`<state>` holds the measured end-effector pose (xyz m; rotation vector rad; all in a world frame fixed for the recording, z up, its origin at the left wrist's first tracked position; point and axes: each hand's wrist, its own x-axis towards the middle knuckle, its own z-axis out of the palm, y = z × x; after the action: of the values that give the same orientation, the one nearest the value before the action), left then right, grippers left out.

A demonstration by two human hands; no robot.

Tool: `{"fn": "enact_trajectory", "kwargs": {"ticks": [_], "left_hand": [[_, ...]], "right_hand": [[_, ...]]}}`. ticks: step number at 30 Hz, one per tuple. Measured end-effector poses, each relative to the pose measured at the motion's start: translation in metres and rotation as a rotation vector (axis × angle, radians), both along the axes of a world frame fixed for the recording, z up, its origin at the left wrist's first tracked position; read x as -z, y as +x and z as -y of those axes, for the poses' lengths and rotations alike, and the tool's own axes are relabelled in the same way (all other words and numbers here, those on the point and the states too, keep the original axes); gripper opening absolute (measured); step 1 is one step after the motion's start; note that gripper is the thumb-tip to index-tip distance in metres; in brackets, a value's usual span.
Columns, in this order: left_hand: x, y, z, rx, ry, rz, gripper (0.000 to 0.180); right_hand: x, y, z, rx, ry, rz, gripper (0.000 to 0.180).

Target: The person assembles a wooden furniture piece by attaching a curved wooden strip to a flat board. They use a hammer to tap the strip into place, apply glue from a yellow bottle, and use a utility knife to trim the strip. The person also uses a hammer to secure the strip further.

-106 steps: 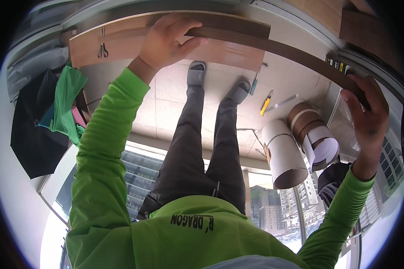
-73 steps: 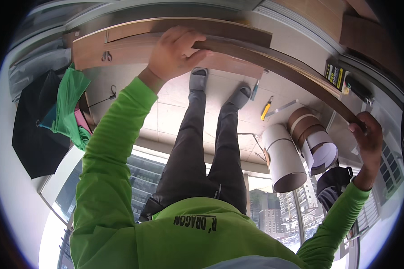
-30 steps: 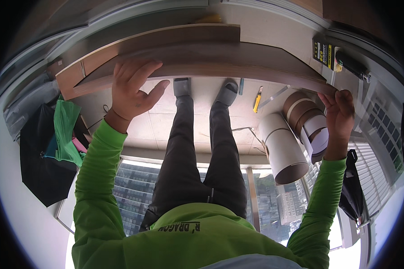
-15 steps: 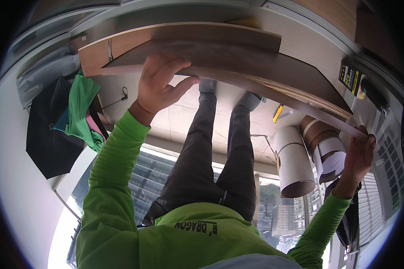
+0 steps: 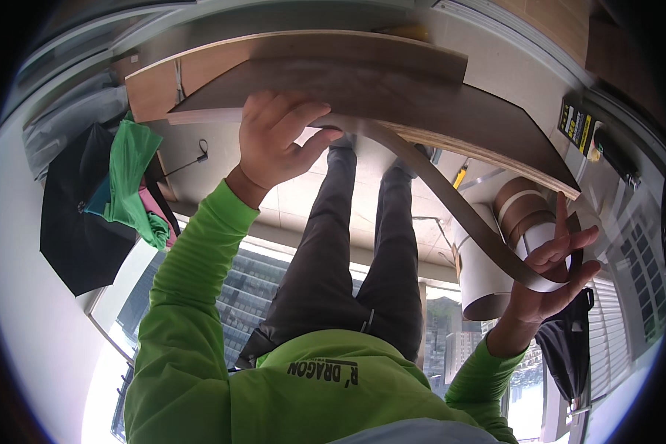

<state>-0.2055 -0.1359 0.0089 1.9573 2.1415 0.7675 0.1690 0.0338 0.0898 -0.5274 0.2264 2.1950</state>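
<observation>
A dark brown wooden board (image 5: 392, 96) with a pale layered edge stands in front of me, across the upper middle. From that edge a thin brown edge banding strip (image 5: 470, 218) comes away and sags to the right in a curve. My left hand (image 5: 277, 144) is at the board's near edge, its fingers bent and its thumb below, closed on the strip where it leaves the board. At the right, my right hand (image 5: 544, 285) has its fingers spread. The strip's loose end loops against its palm; no grip round it shows.
Another brown panel (image 5: 152, 92) stands behind the board. Below its right end are a white roll (image 5: 485, 288), a brown roll (image 5: 522, 200) and a yellow-handled cutter (image 5: 460, 176). A black umbrella (image 5: 74, 222) and green cloth (image 5: 132, 166) are at the left.
My right hand has left the board's right corner and come down and toward me, its fingers spreading. The strip's right part now hangs away from the edge. My left hand has shifted slightly right.
</observation>
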Motion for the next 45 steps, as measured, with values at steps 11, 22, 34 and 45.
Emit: {"fn": "enact_trajectory", "kwargs": {"ticks": [11, 22, 34, 45], "left_hand": [[0.005, 0.011, -0.019, 0.080, 0.045, -0.024, 0.034], [0.007, 0.010, -0.011, 0.057, 0.097, 0.052, 0.045], [0.014, 0.009, -0.007, 0.065, 0.134, 0.063, 0.045], [0.017, 0.006, -0.009, 0.054, 0.150, 0.039, 0.045]], "right_hand": [[-0.011, 0.021, -0.003, 0.026, 0.196, 0.162, 0.056], [0.016, -0.106, 0.049, -0.562, 0.765, 1.076, 0.027], [0.035, -0.122, 0.058, -0.496, 0.874, 1.435, 0.018], [0.015, -0.131, 0.049, -0.455, 1.534, 1.260, 0.004]]}}
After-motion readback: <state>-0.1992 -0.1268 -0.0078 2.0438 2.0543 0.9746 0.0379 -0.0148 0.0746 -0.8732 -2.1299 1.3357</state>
